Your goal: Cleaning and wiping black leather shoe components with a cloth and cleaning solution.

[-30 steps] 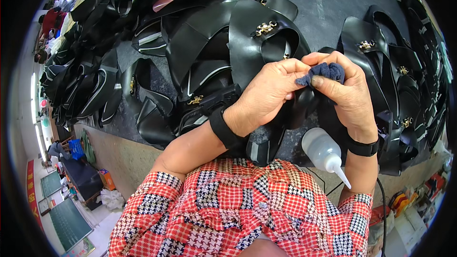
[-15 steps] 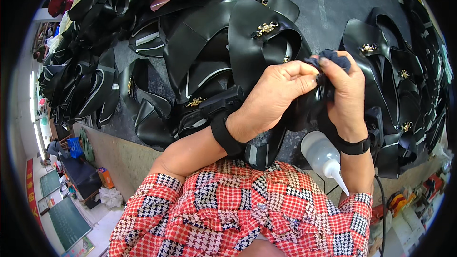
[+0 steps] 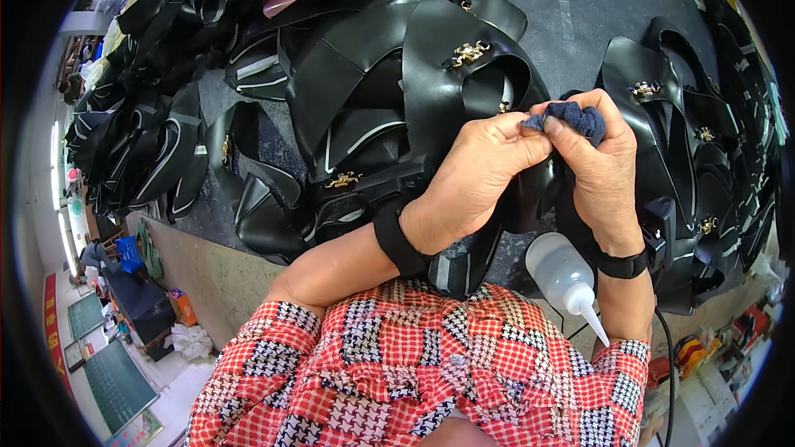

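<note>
A crumpled dark blue cloth (image 3: 585, 122) is bunched between my two hands. My right hand (image 3: 606, 178) is closed around it, the thumb pressing on its near side. With thumb and fingers pinched together, my left hand (image 3: 476, 170) grips the cloth's narrow end. Just beyond and below the fingers lie black leather-like shoe uppers (image 3: 377, 21), some bearing a gold ornament (image 3: 470, 54). Whether the fingertips also touch an upper is hidden. Close to my right forearm, a translucent squeeze bottle (image 3: 556, 263) with a white pointed nozzle lies tilted.
Overlapping black uppers (image 3: 166, 145) with pale edge strips heap up on the left; more uppers (image 3: 662, 108) line the right. They rest on a dark worktable (image 3: 571, 0). A black cable (image 3: 665, 356) hangs down at the lower right. Dark boxy devices sit by both wrists.
The cloth's narrow end now shows between the left fingertips, and more of the cloth is visible. Both hands have shifted slightly; the nearby uppers and bottle sit slightly farther right in the picture.
</note>
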The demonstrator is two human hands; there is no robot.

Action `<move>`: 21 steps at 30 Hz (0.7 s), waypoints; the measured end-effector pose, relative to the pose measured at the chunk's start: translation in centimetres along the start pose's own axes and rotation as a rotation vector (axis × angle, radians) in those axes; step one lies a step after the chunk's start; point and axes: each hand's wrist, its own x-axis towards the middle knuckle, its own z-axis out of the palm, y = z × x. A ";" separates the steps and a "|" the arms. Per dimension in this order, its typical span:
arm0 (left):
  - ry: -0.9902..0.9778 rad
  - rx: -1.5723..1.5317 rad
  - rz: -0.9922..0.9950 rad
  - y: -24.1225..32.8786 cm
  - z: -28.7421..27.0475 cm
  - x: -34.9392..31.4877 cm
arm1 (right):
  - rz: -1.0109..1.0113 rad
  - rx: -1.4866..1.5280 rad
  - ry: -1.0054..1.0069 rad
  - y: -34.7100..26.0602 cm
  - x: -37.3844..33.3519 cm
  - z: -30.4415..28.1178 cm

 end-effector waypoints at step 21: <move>0.057 0.140 0.001 0.2 -0.9 1.1 | 0.139 0.163 -0.051 -0.5 1.3 -1.5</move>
